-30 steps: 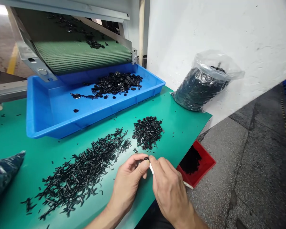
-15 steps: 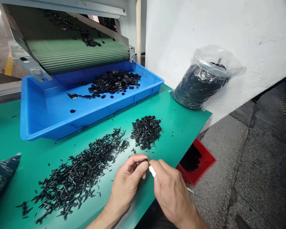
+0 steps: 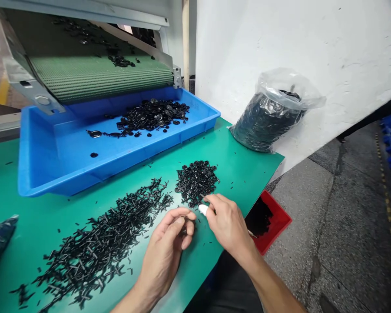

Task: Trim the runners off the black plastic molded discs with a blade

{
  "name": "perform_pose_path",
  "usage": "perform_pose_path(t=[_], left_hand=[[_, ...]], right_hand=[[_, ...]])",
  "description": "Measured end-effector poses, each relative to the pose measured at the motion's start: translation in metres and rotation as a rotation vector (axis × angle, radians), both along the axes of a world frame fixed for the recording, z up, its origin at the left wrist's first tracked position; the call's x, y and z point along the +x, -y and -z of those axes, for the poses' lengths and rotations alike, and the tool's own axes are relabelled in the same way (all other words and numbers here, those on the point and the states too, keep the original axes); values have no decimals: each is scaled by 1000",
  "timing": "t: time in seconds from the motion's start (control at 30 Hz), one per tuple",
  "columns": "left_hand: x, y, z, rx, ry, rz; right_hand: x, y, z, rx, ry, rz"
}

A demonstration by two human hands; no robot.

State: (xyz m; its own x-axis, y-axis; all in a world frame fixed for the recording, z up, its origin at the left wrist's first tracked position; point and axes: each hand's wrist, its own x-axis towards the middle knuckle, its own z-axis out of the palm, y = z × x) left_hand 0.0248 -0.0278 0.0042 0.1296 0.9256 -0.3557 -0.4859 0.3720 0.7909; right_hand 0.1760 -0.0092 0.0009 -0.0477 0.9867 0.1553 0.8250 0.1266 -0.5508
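Note:
My left hand (image 3: 169,245) is curled above the green table (image 3: 156,269), thumb against the fingers. Something small and dark shows between its fingertips, too hidden to name. My right hand (image 3: 226,221), with a white finger cover (image 3: 203,209) on the thumb, reaches to the near edge of a round pile of small black parts (image 3: 197,180). Its thumb and index finger are close together, and a thin dark sliver shows at the index fingertip. Left of both hands spreads a long heap of thin black plastic sticks (image 3: 107,243).
A blue tray (image 3: 117,167) with black round parts stands under a green conveyor belt (image 3: 107,78). A clear bag of black parts (image 3: 267,117) leans on the white wall (image 3: 280,34). Below the table's right edge is a red bin (image 3: 278,228). Another bag (image 3: 0,237) lies at left.
My hands were together over a small dark round piece. They have come apart: the right moved up to the round pile, the left moved slightly left and down.

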Motion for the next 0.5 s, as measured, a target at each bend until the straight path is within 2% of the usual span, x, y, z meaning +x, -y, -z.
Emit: perform_pose_path(t=[0.1, 0.33, 0.5], left_hand=[[-1, -1, 2, 0, 1, 41], [0, 2, 5, 30, -156, 119], [0, 0, 5, 69, -147, 175]], right_hand=[[-2, -3, 0, -23, 7, -3], [2, 11, -13, -62, -274, 17], [-2, 25, -25, -48, -322, -122]])
